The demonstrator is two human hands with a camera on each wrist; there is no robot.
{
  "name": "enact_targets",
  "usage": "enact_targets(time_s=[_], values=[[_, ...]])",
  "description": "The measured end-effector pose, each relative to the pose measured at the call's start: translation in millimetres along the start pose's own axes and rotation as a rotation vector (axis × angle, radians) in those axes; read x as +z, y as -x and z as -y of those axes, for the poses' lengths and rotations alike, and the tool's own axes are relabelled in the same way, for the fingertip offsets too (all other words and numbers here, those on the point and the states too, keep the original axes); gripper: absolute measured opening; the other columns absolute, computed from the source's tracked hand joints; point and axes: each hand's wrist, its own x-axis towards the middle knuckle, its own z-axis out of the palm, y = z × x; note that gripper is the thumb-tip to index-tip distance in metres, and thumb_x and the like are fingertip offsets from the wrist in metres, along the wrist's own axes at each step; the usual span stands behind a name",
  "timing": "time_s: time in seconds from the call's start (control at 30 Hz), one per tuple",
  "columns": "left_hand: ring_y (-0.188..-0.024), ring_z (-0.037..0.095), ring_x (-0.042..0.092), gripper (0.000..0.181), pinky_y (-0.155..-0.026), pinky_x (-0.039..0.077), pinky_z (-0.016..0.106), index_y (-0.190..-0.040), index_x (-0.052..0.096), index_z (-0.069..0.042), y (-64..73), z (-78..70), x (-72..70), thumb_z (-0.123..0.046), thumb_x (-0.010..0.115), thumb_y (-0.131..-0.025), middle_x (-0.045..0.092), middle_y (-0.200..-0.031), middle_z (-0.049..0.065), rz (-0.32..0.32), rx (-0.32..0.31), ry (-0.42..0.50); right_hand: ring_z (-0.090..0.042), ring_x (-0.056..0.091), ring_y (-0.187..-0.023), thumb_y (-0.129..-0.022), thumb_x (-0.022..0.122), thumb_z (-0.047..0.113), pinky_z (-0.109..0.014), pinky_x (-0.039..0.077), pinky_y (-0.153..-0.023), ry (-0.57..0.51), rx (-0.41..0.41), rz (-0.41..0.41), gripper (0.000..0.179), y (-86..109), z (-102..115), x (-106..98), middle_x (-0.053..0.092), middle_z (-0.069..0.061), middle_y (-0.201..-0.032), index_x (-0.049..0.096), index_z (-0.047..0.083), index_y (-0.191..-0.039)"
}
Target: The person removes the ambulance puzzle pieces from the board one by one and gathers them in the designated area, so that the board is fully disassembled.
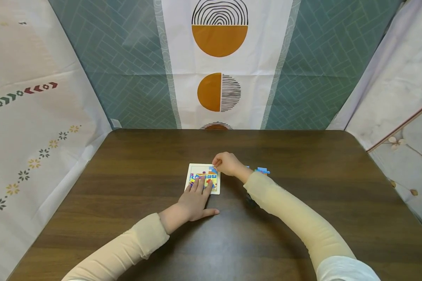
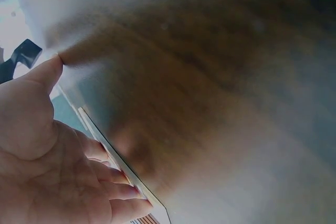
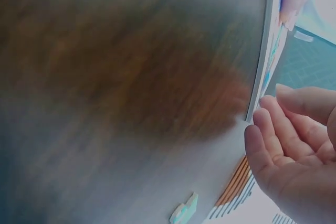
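Note:
A small jigsaw puzzle [image 1: 204,170] in a white square frame [image 1: 194,165] lies on the table, its picture bright yellow, blue and red. My left hand [image 1: 196,201] rests over its lower part, fingers straight and thumb spread out to the side; in the left wrist view, the fingers lie across the board [image 2: 123,163]. At the upper right corner is my right hand [image 1: 227,164], thumb and fingers bent together, fingertips right at a blue patch. The right wrist view shows curled fingers [image 3: 283,135] beside the frame's edge; I cannot tell whether they pinch a piece.
Right of the board, a blue and orange puzzle piece [image 1: 263,170] lies on the brown table [image 1: 133,168], partly covered by the right forearm. Another piece [image 3: 185,211] shows in the right wrist view. A patterned cloth [image 1: 228,62] hangs behind the table.

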Motion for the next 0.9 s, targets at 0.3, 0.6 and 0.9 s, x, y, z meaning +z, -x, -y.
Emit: enact_targets(time_s=[0.3, 0.6, 0.9], values=[[-0.145, 0.036, 0.014, 0.091, -0.114, 0.023, 0.052, -0.152, 0.022, -0.009, -1.5, 2.8, 0.1, -0.066, 0.050, -0.086, 0.013, -0.158, 0.020, -0.021, -0.004, 0.014, -0.025, 0.062, -0.099, -0.085, 0.065, -0.001, -0.034, 0.051, -0.090, 0.076, -0.064, 0.044, 0.019, 2.3, 5, -3, 0.067, -0.012, -0.104, 0.066, 0.000, -0.104], [-0.144, 0.038, 0.017, 0.075, -0.110, 0.021, 0.061, -0.151, 0.026, -0.011, 1.6, 6.2, -2.7, -0.052, 0.051, -0.093, 0.016, -0.157, 0.020, -0.032, 0.017, 0.066, -0.025, 0.060, -0.101, -0.084, 0.063, -0.003, -0.035, 0.050, -0.092, 0.086, -0.044, 0.066, 0.023, 0.8, 6, 0, 0.066, -0.012, -0.106, 0.065, 0.001, -0.107], [-0.118, 0.032, 0.056, 0.038, -0.093, 0.049, 0.048, -0.129, 0.060, -0.013, -3.1, 17.6, -1.0, -0.019, 0.062, -0.092, 0.055, -0.131, 0.019, -0.347, 0.177, -0.128, -0.026, 0.060, -0.102, -0.083, 0.062, -0.002, -0.036, 0.050, -0.091, 0.085, -0.042, 0.078, 0.026, 2.3, 4, -1, 0.066, -0.014, -0.109, 0.066, -0.002, -0.109]])
